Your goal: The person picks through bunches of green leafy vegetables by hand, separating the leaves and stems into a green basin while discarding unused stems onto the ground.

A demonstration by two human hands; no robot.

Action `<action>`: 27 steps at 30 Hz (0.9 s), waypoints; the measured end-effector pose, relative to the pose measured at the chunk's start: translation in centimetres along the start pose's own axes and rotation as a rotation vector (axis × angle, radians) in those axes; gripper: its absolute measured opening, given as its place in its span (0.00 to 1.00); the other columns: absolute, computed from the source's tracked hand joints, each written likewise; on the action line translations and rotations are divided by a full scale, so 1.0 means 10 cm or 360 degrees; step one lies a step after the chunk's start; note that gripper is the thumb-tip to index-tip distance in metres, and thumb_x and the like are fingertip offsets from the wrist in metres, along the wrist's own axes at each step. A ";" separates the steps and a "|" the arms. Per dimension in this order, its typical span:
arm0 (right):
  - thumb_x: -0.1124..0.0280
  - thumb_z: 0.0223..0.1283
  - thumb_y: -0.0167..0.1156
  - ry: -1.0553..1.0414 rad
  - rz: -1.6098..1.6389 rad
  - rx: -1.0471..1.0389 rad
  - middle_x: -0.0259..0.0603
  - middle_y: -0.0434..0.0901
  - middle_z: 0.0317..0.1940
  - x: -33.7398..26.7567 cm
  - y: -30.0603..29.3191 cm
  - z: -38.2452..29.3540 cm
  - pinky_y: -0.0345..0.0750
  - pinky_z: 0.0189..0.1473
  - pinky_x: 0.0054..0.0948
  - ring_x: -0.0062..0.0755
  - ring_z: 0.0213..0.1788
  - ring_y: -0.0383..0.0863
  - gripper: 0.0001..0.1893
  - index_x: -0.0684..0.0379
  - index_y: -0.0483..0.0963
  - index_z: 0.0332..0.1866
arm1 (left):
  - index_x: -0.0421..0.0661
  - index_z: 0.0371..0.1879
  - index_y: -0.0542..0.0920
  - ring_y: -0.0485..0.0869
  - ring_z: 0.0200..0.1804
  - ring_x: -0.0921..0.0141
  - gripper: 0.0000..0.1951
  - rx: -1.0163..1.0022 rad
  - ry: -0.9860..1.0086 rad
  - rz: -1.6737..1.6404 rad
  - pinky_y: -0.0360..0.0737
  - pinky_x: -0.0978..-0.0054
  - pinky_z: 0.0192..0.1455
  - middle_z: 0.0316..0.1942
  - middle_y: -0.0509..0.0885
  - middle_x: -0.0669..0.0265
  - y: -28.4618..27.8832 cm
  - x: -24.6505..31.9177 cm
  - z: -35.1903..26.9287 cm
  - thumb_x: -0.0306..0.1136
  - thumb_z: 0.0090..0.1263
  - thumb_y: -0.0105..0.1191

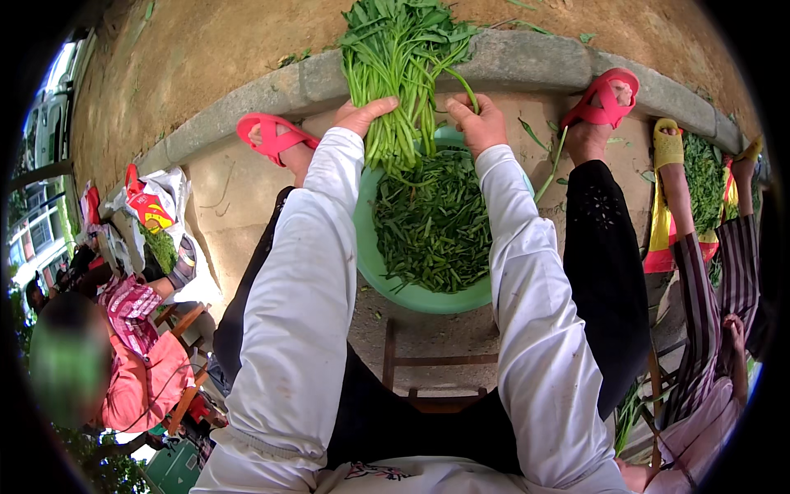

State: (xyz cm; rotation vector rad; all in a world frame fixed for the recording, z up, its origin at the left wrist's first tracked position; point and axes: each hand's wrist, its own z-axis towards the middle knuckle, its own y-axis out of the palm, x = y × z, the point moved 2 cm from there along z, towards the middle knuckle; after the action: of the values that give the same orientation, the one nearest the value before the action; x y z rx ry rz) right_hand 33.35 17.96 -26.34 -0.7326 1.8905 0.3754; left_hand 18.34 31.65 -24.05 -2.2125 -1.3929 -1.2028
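My left hand is closed round a thick bunch of long-stemmed leafy greens, its leaves pointing away from me. Between the thumb and fingers of my right hand is a single green stem, just right of the bunch. Below both hands, between my legs, a light green plastic basin holds many short cut pieces of greens. The stem ends of the bunch hang over the basin's far part.
A stone curb crosses beyond the basin, with bare soil past it. Loose stem lies right of the basin. People sit at both sides, near bags of greens. A wooden stool shows below the basin.
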 end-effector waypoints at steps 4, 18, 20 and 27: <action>0.53 0.41 0.68 -0.0361 -0.0359 0.0176 0.56 0.79 0.39 0.06 0.16 0.05 0.73 0.49 0.36 0.49 0.42 0.79 0.30 0.69 0.75 0.43 | 0.40 0.53 0.73 0.81 0.43 0.65 0.27 -0.0053 0.0002 0.0013 0.80 0.66 0.47 0.45 0.81 0.59 -0.04 -0.03 0.08 0.29 0.52 0.66; 0.64 0.48 0.58 -0.0464 -0.0696 0.0271 0.46 0.78 0.23 -0.17 0.16 0.12 0.74 0.37 0.32 0.36 0.28 0.77 0.18 0.70 0.75 0.38 | 0.41 0.52 0.73 0.81 0.41 0.66 0.28 -0.0017 -0.0025 0.0063 0.80 0.67 0.46 0.43 0.82 0.60 -0.02 -0.02 0.03 0.32 0.50 0.68; 0.65 0.48 0.57 -0.0346 -0.0382 0.0171 0.44 0.76 0.22 -0.23 0.14 0.12 0.73 0.35 0.32 0.35 0.27 0.76 0.17 0.70 0.73 0.38 | 0.41 0.52 0.74 0.81 0.41 0.66 0.28 -0.0012 -0.0003 0.0065 0.80 0.68 0.46 0.43 0.82 0.60 -0.04 -0.03 0.03 0.32 0.50 0.68; 0.62 0.47 0.59 -0.0201 -0.0671 -0.0082 0.55 0.79 0.34 -0.10 0.22 0.15 0.73 0.46 0.36 0.47 0.40 0.78 0.22 0.68 0.73 0.44 | 0.40 0.52 0.74 0.81 0.41 0.66 0.28 -0.0011 0.0013 0.0093 0.79 0.69 0.45 0.43 0.81 0.60 -0.04 -0.04 0.06 0.33 0.50 0.67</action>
State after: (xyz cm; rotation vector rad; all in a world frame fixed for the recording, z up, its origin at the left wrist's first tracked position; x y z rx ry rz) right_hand 33.29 20.77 -26.22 -1.0893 1.5629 0.1965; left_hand 18.19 31.95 -24.83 -2.2345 -1.3131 -1.1973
